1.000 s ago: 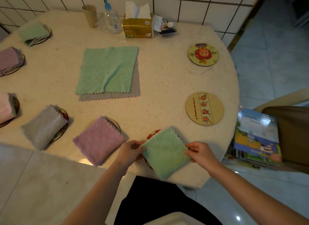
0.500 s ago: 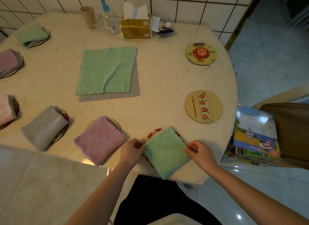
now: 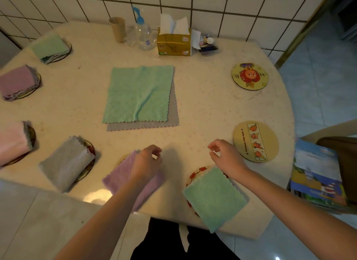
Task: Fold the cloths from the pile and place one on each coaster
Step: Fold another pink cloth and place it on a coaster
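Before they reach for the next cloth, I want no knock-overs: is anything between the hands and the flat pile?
Nothing visible. Bare tabletop lies between the left hand, the right hand and the green cloth topping the pile. The bottle and tissue box stand beyond the pile, by the wall.

Small lettering on the tan coaster (image 3: 256, 141), illegible.

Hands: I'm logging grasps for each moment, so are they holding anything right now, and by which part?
Nothing is held. The left hand and right hand hang loosely curled above the table, clear of the folded green cloth lying on its coaster.
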